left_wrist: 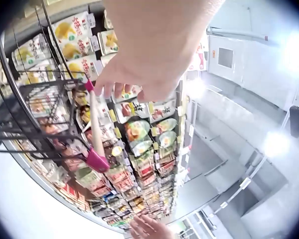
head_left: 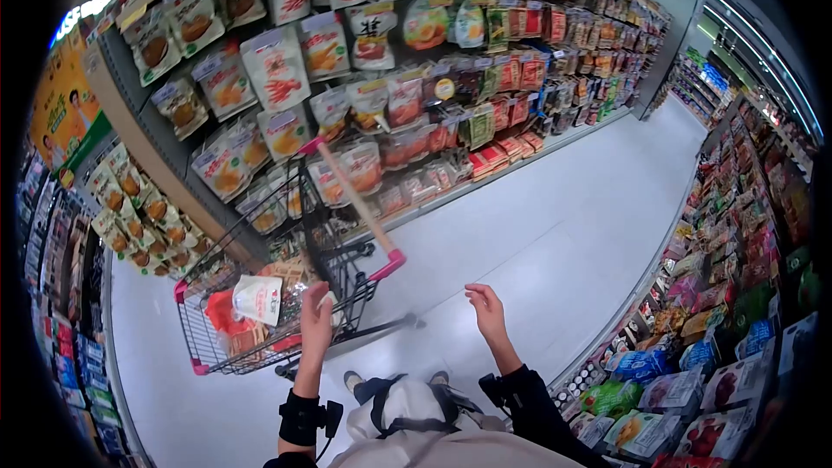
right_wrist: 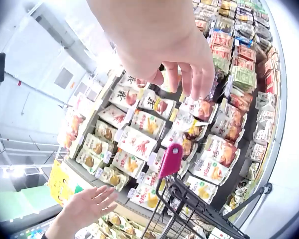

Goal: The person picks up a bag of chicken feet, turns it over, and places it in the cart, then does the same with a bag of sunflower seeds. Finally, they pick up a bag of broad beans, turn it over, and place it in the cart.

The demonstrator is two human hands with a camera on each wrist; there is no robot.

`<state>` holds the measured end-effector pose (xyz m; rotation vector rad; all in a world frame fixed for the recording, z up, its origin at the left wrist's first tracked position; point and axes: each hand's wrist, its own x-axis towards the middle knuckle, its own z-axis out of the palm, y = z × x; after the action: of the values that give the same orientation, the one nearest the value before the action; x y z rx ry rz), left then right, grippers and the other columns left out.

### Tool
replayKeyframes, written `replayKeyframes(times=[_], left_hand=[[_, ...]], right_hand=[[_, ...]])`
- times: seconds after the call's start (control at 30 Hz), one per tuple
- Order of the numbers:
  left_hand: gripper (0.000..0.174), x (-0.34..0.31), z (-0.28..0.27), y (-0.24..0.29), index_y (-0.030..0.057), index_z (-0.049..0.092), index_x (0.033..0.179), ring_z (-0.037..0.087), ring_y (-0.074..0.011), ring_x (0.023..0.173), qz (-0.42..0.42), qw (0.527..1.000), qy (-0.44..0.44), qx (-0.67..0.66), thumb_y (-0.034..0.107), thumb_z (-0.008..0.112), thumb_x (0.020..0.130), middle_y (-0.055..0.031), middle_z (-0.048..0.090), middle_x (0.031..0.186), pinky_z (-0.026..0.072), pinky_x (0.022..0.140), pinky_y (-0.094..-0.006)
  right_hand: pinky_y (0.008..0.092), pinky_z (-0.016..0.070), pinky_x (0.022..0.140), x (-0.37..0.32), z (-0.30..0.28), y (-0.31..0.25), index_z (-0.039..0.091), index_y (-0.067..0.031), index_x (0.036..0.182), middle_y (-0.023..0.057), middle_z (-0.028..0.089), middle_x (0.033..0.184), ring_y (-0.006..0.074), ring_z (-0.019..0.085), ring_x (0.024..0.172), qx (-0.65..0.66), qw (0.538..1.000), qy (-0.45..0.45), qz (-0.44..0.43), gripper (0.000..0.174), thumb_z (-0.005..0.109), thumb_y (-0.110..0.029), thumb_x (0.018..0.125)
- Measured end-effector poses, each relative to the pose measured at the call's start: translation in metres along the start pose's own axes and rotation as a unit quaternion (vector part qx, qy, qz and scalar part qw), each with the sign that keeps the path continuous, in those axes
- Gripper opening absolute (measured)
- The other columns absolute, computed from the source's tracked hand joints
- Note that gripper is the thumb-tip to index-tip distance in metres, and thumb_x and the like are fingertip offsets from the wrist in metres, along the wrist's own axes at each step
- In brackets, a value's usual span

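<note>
My left hand (head_left: 317,316) is held up beside the shopping cart, fingers relaxed and nothing in its grasp. In the head view it overlaps the near side of the cart basket (head_left: 192,340). My right hand (head_left: 488,310) hangs over the pale floor to the right, its fingers loosely bent around nothing. The cart's handle (head_left: 354,199), a light bar with pink ends, stands ahead of both hands, apart from the right one. Inside the basket lie a white pouch (head_left: 258,298) and a red package (head_left: 227,312). In the left wrist view, the pink handle end (left_wrist: 97,160) shows below the left hand.
A tall shelf with hanging food pouches (head_left: 276,68) runs along the aisle behind the cart. On the right, a low display of packaged goods (head_left: 659,390) borders the floor (head_left: 529,217). Another stocked shelf (head_left: 74,329) stands at far left.
</note>
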<state>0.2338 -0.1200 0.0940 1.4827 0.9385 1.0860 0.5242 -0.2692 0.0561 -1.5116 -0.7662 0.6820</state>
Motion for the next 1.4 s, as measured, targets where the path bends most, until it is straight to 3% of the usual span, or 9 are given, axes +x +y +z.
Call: replayKeyframes(times=[0.2,0.33,0.57,0.87,1.03,1.13,1.4], left_hand=[[0.03,0.009,0.103,0.044,-0.0007,0.041,0.112,0.045,-0.0194,0.107,0.021,0.992,-0.084,-0.09,-0.001,0.044,0.082,-0.0119,0.048,0.112,0.0316,0.095,-0.0299],[0.031,0.016,0.16,0.04,0.0012,0.041,0.112,0.045,-0.0191,0.108,0.047,0.985,-0.15,-0.068,-0.002,0.045,0.081,-0.0105,0.048,0.112,0.0352,0.091,-0.0296],[0.031,0.024,0.264,0.012,0.0026,0.04,0.113,0.05,-0.0168,0.103,-0.049,0.959,-0.268,-0.075,0.001,0.047,0.083,-0.0095,0.049,0.112,0.0412,0.081,-0.0258],[0.028,0.14,0.391,-0.026,0.0032,0.041,0.112,0.052,-0.0159,0.098,-0.071,0.965,-0.236,-0.086,0.003,0.046,0.084,-0.01,0.05,0.111,0.0427,0.078,-0.0247],[0.026,0.198,0.442,-0.035,0.0028,0.041,0.111,0.053,-0.0145,0.095,-0.063,0.973,-0.212,-0.072,0.004,0.046,0.085,-0.0106,0.051,0.109,0.0423,0.08,-0.0249],[0.026,0.228,0.486,-0.031,0.0029,0.041,0.111,0.053,-0.0143,0.096,-0.077,0.963,-0.241,-0.098,0.004,0.046,0.085,-0.0108,0.051,0.109,0.0415,0.082,-0.0252],[0.031,0.267,0.633,0.015,0.002,0.04,0.113,0.052,-0.0181,0.1,-0.073,0.933,-0.328,-0.129,0.002,0.047,0.082,-0.0114,0.049,0.112,0.0392,0.084,-0.0273]], right_hand=[[0.0241,0.0437,0.073,-0.018,-0.075,-0.016,0.054,-0.0004,0.099,0.0066,0.057,0.096,0.0141,0.056,0.086,0.063,0.997,0.052,-0.006,0.018,0.045,-0.011,0.086],[0.0253,0.0448,0.074,-0.028,-0.115,-0.016,0.053,-0.0006,0.098,0.008,0.057,0.099,0.0152,0.056,0.087,0.069,0.99,0.119,0.006,0.019,0.043,-0.013,0.087],[0.0251,0.0457,0.073,-0.012,-0.166,0.008,0.053,-0.0013,0.097,0.0083,0.057,0.098,0.0154,0.057,0.086,0.081,0.982,0.165,0.051,0.018,0.044,-0.012,0.087],[0.0258,0.0463,0.074,0.139,-0.252,0.028,0.053,-0.0013,0.099,0.0079,0.057,0.099,0.0152,0.057,0.085,0.095,0.979,0.164,0.074,0.019,0.044,-0.013,0.087],[0.0251,0.0456,0.074,0.214,-0.286,0.008,0.052,-0.0012,0.1,0.0072,0.057,0.1,0.0143,0.057,0.086,0.077,0.985,0.143,0.06,0.019,0.044,-0.013,0.088],[0.0247,0.0453,0.074,0.238,-0.314,0.002,0.052,-0.0012,0.1,0.0072,0.057,0.099,0.0143,0.057,0.086,0.079,0.981,0.171,0.054,0.019,0.044,-0.012,0.088],[0.0267,0.0465,0.074,0.289,-0.413,0.05,0.052,-0.0018,0.1,0.0084,0.056,0.1,0.0148,0.056,0.085,0.088,0.966,0.23,0.073,0.02,0.044,-0.016,0.088]])
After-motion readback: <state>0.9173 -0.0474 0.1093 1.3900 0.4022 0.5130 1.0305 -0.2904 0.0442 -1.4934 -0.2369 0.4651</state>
